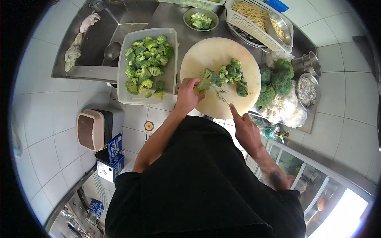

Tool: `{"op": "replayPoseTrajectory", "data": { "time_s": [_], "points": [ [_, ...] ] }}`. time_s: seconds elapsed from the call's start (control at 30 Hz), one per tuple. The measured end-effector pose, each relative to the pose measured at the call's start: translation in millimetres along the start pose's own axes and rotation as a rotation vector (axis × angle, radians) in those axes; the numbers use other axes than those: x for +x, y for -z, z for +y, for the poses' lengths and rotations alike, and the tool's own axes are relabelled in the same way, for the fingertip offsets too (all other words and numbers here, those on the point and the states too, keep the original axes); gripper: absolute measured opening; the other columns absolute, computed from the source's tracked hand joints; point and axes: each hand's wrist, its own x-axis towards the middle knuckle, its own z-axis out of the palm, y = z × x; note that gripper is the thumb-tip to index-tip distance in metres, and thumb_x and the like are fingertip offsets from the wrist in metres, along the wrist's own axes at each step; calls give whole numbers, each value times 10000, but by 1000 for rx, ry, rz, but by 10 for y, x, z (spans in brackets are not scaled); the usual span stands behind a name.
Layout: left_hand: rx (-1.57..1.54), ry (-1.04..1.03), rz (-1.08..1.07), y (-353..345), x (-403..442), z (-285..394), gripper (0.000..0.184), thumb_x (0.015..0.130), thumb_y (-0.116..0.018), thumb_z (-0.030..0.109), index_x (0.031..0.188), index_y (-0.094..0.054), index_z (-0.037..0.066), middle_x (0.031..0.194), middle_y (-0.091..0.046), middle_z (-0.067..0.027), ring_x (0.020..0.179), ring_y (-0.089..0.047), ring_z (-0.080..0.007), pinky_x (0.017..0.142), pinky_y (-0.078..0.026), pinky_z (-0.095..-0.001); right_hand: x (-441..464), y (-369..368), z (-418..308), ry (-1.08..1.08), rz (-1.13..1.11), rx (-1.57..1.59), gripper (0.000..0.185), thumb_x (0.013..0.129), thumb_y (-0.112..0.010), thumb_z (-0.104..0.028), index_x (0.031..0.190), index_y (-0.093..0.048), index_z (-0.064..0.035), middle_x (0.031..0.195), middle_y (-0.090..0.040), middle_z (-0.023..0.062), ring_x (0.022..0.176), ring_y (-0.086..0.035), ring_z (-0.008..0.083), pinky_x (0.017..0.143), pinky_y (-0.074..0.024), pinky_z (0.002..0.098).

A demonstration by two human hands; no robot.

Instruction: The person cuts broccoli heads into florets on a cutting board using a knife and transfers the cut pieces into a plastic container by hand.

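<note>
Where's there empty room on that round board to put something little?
The round board is bare along its far side, between the cut broccoli and the metal bowl. Nearer, it's crowded: the left hand holds a broccoli piece, the right hand a knife. Right of the board, broccoli heads and a plastic bag crowd the counter.

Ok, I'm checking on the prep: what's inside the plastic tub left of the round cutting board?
Broccoli florets lie heaped in the plastic tub, with bare plastic showing beside them. Whatever lies beneath the upper florets is covered and can't be seen.
</note>
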Motion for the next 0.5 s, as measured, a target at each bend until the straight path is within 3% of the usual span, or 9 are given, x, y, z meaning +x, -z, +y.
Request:
{"op": "replayPoseTrajectory", "data": {
  "time_s": [0.17, 0.3, 0.33, 0.5],
  "points": [
    [-58, 32, 24, -12, 71, -95, 482, 686, -830, 65, 1125, -632, 44, 976, -661, -130, 868, -678, -274, 790, -568, -385, 334, -189, 7, 34, 14, 37, 729, 905, -532, -10, 1577, -364, -235, 841, -570, 214, 675, -674, 428, 583, -569, 533],
    [-22, 53, -58, 53, 100, -31, 436, 698, -803, 64, 1096, -627, 27, 982, -645, -128, 921, -654, -293, 831, -549, -405, 626, -428, 65, 43, 0, 118, 692, 924, -522, -43, 1576, -354, -203, 893, -611, 262, 688, -651, 488, 632, -566, 567],
    [-27, 33, -73, 54, 73, -25, 436, 698, -803, 64, 1096, -627, 27, 982, -645, -128, 921, -654, -293, 831, -549, -405, 646, -432, 62, 16, -18, 169, 662, 936, -539, -65, 1565, -376, -191, 892, -636, 262, 719, -657, 481, 699, -562, 561],
    [-137, 73, 55, 273, 174, 115, 436, 734, -810, 77, 1141, -654, 56, 1000, -673, -114, 894, -673, -253, 782, -550, -359, 568, -284, 204, 53, 47, 427, 587, 955, -574, -97, 1527, -453, -154, 827, -658, 228, 770, -681, 409, 742, -541, 494]
  ]
}}
